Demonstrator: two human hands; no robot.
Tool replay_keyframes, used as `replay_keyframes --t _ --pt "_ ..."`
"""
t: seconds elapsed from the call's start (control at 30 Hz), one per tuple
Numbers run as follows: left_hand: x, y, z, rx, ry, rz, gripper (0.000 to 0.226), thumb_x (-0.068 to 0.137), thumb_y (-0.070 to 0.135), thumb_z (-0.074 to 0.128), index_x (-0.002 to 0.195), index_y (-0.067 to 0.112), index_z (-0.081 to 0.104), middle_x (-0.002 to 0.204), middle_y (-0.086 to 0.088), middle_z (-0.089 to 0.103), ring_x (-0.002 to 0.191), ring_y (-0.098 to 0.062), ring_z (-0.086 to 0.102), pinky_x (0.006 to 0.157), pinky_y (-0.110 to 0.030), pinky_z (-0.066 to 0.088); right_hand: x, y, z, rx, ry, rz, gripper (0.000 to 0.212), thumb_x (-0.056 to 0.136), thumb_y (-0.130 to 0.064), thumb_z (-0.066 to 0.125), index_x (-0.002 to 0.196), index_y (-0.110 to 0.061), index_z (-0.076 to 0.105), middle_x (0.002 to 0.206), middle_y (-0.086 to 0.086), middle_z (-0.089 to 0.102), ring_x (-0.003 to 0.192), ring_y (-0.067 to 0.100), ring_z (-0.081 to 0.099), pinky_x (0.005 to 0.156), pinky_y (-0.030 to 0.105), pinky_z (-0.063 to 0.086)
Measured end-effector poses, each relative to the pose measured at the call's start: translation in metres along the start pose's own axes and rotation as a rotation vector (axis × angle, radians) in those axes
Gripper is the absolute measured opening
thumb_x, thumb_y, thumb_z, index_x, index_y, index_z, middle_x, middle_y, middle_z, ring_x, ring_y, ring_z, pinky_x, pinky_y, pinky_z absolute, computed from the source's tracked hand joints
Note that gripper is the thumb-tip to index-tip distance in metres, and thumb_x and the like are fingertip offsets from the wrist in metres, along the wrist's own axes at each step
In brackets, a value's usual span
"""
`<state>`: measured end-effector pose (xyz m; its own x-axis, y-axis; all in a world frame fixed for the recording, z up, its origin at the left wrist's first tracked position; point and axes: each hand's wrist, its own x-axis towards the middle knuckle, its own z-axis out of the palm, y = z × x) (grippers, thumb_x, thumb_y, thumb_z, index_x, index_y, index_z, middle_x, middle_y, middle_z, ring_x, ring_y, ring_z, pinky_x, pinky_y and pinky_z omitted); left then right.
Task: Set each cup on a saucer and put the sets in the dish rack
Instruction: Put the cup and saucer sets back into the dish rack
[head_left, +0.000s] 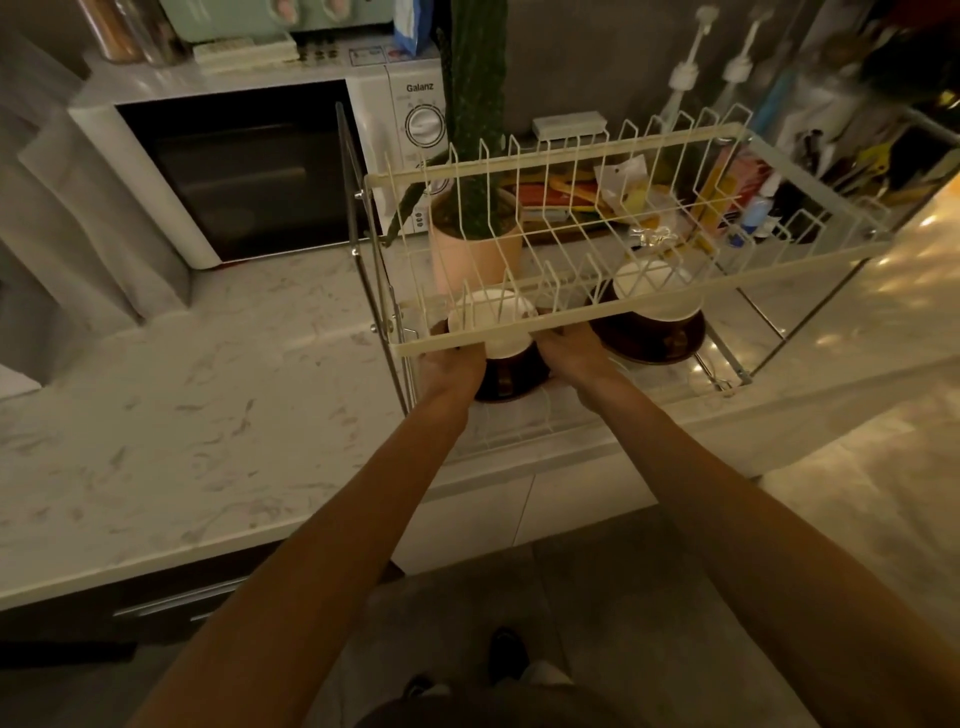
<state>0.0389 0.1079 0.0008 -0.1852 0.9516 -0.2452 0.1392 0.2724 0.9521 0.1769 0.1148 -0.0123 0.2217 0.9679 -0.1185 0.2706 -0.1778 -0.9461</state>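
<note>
Both hands reach under the top tier of the dish rack (519, 332), on its lower level. Left hand (451, 366) and right hand (569, 349) grip the dark saucer (511, 382) from either side, white cup (491, 325) on it. Second cup (655, 291) sits on its saucer (649, 338) just right. Rack stands on the marble desk (182, 415), microwave (249, 166) far left.

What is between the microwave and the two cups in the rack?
In the head view, a cactus in a pink pot stands between the microwave and the cups, behind the rack's wire upper shelf.
</note>
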Motion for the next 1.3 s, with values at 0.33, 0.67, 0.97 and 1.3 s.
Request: replay_keyframes --t 0.33,0.67,0.97,1.3 --pt "-0.024 0.015 0.023 0.698 -0.015 0.635 0.037 0.092 0.033 0.048 0.118 0.009 0.059 0.122 -0.013 0.061 0.120 -0.031 0.053 0.105 -0.046 0.038 -0.006 -0.015 -0.042 -0.810 0.218 -0.323 0.032 0.099 -0.022 0.045 0.102 0.002 0.066 0.099 0.023 0.070 0.099 0.040 0.065 0.080 0.040 0.046" --pt "-0.041 0.036 0.086 0.487 -0.219 0.670 0.026 0.095 0.029 0.048 0.111 0.013 0.062 0.105 -0.011 0.068 0.098 -0.025 0.062 0.071 -0.021 0.036 -0.008 -0.001 -0.094 -0.801 0.310 -0.368 0.032 0.098 -0.019 0.050 0.117 0.002 0.063 0.117 0.025 0.065 0.114 0.042 0.058 0.098 0.048 0.046" --pt "-0.034 0.032 0.127 0.177 -0.211 0.307 0.039 0.093 0.039 0.052 0.125 0.018 0.055 0.133 -0.006 0.055 0.128 -0.024 0.045 0.114 -0.042 0.029 0.013 0.024 -0.129 -0.458 0.391 0.010 0.038 0.100 -0.031 0.046 0.105 0.005 0.058 0.107 0.024 0.064 0.109 0.044 0.059 0.087 0.037 0.045" --pt "-0.015 0.028 0.153 -0.098 -0.286 -0.044 0.044 0.096 0.034 0.048 0.133 0.010 0.045 0.141 -0.014 0.047 0.132 -0.030 0.040 0.108 -0.036 0.029 0.029 0.030 -0.135 -0.181 0.353 0.204 0.040 0.095 -0.033 0.050 0.121 -0.003 0.058 0.120 0.020 0.063 0.108 0.036 0.060 0.095 0.049 0.050"
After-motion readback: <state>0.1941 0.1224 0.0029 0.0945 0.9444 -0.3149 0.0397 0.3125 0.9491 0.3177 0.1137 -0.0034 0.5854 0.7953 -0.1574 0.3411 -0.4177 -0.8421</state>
